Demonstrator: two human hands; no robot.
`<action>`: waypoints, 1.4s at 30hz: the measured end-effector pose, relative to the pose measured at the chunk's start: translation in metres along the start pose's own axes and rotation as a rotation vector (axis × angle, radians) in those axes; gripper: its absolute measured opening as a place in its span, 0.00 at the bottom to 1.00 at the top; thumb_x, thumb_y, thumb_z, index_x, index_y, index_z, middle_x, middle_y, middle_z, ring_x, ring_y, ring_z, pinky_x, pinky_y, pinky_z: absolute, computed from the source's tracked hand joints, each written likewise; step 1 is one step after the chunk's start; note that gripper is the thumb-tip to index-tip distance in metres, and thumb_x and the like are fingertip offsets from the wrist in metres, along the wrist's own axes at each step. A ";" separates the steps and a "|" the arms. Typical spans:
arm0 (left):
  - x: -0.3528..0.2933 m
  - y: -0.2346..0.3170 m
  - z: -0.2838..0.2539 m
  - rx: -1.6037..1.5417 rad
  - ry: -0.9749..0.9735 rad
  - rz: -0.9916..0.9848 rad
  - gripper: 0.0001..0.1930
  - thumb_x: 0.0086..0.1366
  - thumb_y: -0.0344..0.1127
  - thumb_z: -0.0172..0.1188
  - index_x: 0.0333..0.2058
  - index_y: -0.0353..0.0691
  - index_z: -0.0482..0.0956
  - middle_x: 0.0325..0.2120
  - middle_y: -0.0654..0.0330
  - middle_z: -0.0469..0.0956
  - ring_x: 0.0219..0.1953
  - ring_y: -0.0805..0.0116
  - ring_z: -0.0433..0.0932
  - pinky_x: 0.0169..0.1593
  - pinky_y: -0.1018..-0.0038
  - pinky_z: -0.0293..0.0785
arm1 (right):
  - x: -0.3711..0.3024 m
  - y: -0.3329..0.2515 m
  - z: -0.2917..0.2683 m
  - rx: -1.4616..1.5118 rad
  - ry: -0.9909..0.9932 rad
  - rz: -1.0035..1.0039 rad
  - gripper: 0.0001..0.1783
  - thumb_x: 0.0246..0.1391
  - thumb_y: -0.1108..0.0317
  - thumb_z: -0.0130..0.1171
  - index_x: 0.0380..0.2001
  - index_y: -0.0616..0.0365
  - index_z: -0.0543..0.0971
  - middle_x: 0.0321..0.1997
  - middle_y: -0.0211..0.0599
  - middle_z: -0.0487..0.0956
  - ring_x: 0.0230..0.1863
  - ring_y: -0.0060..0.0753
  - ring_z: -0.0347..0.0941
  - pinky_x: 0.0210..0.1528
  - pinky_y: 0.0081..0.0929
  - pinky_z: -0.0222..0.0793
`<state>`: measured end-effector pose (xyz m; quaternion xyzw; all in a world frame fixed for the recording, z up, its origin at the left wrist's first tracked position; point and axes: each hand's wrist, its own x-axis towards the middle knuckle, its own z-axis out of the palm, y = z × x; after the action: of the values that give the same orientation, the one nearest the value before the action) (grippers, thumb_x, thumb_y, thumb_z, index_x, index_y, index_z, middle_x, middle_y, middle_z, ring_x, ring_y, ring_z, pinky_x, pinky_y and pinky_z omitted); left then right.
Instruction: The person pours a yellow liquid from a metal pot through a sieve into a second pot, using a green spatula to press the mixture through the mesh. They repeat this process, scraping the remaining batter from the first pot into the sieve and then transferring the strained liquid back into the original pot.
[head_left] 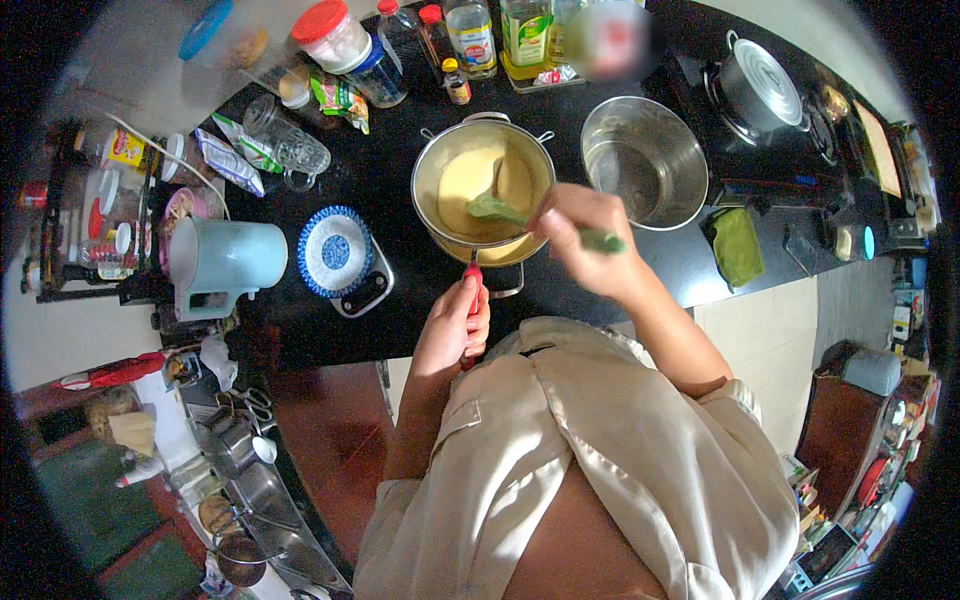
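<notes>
My left hand point(455, 322) is closed round the red handle of a strainer point(426, 190), whose round metal bowl rests over a metal pot point(512, 268). Pale yellow liquid point(462, 180) lies in the strainer, and yellow also shows in the pot below its near rim. A green spatula point(493, 208) is gripped in my right hand point(592, 232), its blade dipping into the liquid. Part of the spatula's handle is covered by my fingers, which look slightly blurred. Most of the pot is hidden under the strainer.
Right of the strainer stands a large steel pot point(640, 150), with a green cloth point(737, 247) near the counter edge. To the left are a blue-and-white plate point(335, 250) on a kitchen scale point(372, 290) and a light-blue pitcher point(230, 255). Bottles point(470, 40) line the back.
</notes>
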<state>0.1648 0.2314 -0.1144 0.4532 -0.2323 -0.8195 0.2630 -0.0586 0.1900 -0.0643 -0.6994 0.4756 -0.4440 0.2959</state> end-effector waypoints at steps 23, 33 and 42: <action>0.000 0.004 0.002 0.061 -0.003 -0.026 0.17 0.69 0.52 0.43 0.31 0.45 0.67 0.12 0.73 0.57 0.08 0.83 0.54 0.11 0.83 0.50 | 0.015 0.012 0.004 0.069 0.118 0.007 0.18 0.57 0.60 0.52 0.19 0.62 0.75 0.19 0.44 0.73 0.21 0.42 0.72 0.26 0.33 0.66; -0.002 0.010 0.000 0.059 -0.029 -0.031 0.16 0.69 0.51 0.44 0.31 0.44 0.67 0.11 0.73 0.57 0.08 0.83 0.53 0.11 0.83 0.50 | 0.039 0.021 -0.019 0.233 0.218 0.158 0.29 0.65 0.53 0.38 0.21 0.65 0.75 0.25 0.41 0.78 0.20 0.26 0.73 0.24 0.20 0.70; 0.000 0.010 -0.011 0.082 -0.034 -0.013 0.16 0.69 0.51 0.44 0.32 0.44 0.66 0.12 0.72 0.57 0.08 0.82 0.54 0.11 0.83 0.50 | 0.027 0.004 -0.040 0.325 -0.057 0.305 0.29 0.59 0.47 0.48 0.20 0.63 0.79 0.17 0.31 0.76 0.16 0.20 0.71 0.19 0.18 0.68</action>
<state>0.1765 0.2222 -0.1137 0.4509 -0.2671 -0.8186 0.2349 -0.0921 0.1633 -0.0417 -0.5746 0.4897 -0.4450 0.4816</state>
